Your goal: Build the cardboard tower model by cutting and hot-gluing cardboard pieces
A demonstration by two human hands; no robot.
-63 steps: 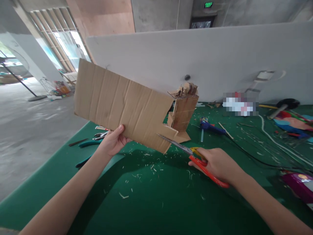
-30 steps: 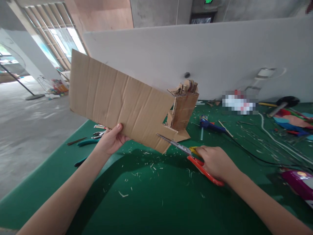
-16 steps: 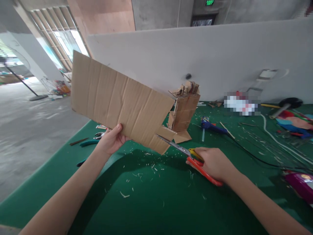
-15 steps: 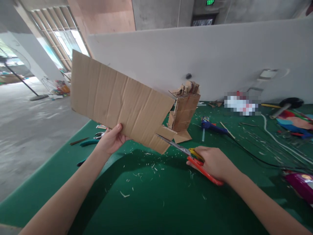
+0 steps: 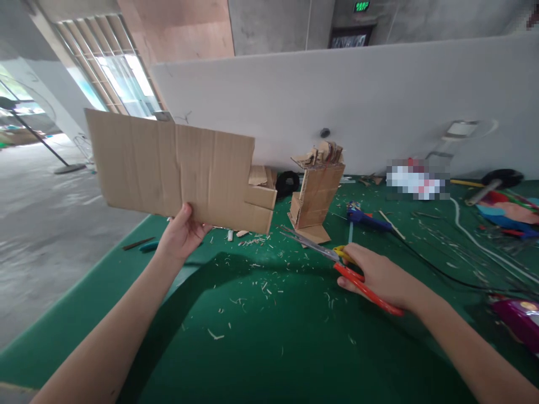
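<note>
My left hand (image 5: 183, 233) grips a flat sheet of cardboard (image 5: 177, 168) by its lower edge, thumb on the near face. The sheet is held up above the table, with a notch and a slit at its right end. In my right hand (image 5: 374, 269) is a pair of scissors (image 5: 311, 245) with red and yellow handles, its blades slightly parted and pointing left. The blade tips are a short way right of the sheet, apart from it. Behind them stands an upright cardboard structure (image 5: 320, 193) with ragged pieces on top.
The green table (image 5: 252, 348) is strewn with pale scraps. A blue glue gun (image 5: 368, 219) with a black cord lies to the right, near a white cable (image 5: 467, 238) and a purple object (image 5: 516, 322). Black tape-like rings (image 5: 287, 183) sit behind the sheet. A white partition (image 5: 261, 95) rises at the back.
The cardboard sheet has moved left and turned more level, away from the scissors. The scissors have shifted slightly right, and their blades no longer overlap the cardboard.
</note>
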